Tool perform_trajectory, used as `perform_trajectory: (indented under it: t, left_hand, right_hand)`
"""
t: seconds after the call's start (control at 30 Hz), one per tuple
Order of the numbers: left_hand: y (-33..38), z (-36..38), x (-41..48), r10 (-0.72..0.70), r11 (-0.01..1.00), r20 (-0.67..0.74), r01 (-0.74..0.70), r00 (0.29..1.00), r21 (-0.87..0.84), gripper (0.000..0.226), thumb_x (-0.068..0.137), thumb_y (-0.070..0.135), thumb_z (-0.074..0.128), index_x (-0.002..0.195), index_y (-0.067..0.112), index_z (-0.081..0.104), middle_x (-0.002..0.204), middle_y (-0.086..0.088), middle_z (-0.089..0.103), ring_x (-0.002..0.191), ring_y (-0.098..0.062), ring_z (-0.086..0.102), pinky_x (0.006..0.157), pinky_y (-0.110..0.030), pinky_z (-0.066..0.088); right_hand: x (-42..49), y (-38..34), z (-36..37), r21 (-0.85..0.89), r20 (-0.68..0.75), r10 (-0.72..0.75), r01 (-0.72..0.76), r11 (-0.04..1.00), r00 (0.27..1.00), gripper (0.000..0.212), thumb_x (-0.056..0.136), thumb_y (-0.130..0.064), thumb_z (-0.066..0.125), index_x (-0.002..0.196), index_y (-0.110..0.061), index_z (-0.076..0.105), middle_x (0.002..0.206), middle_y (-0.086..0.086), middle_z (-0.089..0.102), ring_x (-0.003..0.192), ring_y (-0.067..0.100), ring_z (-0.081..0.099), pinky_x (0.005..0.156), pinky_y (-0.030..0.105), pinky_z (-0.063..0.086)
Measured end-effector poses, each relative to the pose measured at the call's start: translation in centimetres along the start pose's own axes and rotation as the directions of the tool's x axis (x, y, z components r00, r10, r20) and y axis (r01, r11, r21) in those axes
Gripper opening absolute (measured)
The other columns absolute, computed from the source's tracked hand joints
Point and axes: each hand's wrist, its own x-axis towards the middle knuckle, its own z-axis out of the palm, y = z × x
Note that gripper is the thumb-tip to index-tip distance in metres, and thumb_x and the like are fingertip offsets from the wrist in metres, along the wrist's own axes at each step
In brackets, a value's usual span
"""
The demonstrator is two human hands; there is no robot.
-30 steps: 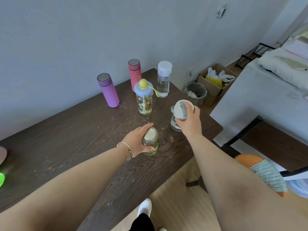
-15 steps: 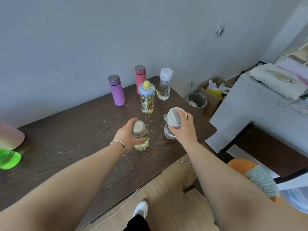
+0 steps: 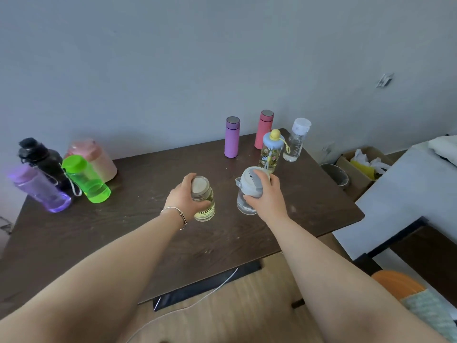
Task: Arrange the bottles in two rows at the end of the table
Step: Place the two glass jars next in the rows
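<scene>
Grasping from above, left hand (image 3: 184,197) holds the glass jar (image 3: 203,203); right hand (image 3: 268,197) clasps the grey-lidded bottle (image 3: 248,191), both mid-table (image 3: 153,231).

Purple flask (image 3: 232,137), pink flask (image 3: 264,129), green bottle (image 3: 86,179)

Ten bottles stand on the dark wooden table (image 3: 148,243); four cluster at its left end, namely one black bottle (image 3: 42,162), one pale purple bottle (image 3: 40,190), one green bottle (image 3: 85,179) and one pink jug (image 3: 95,158). Four stand at its far right corner: one purple flask (image 3: 232,137), one pink flask (image 3: 263,129), one clear white-capped bottle (image 3: 296,141), one yellow-topped children's bottle (image 3: 271,152); two more stand at mid-table, one glass jar (image 3: 204,203) and one grey-lidded bottle (image 3: 247,194).
</scene>
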Motion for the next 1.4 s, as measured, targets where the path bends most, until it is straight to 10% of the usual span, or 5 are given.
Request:
perform_trajectory:
  t: [0.73,1.4]
  left_hand:
    - [-26.1,-25.7,-4.3,-0.111,0.993,-0.144,0.115,0.983,0.019,0.087,0.062,0.046,0.081,0.137,0.034,0.037,0.117,-0.001,0.063,0.106,-0.026,0.059,0.089,-0.035,0.05]
    - [-35.7,-28.1,-1.7,-0.265,0.963,-0.134,0.27,0.955,0.016,0.084,0.062,0.042,0.082,0.131,0.036,0.035,0.115,-0.001,0.061,0.1,-0.025,0.059,0.086,-0.038,0.052]
  right_hand:
    - [-5.1,-27.3,25.3,0.112,0.129,-0.137,0.123,0.986,0.982,0.07,0.08,-0.028,0.074,0.139,-0.039,0.039,0.139,-0.002,0.032,0.117,0.022,0.049,0.096,0.039,0.05]
    - [-2.7,-30.7,36.6,0.084,0.257,-0.204,0.188,0.979,0.945,0.074,0.079,-0.025,0.078,0.14,-0.037,0.037,0.14,-0.002,0.03,0.12,0.019,0.046,0.094,0.036,0.052]
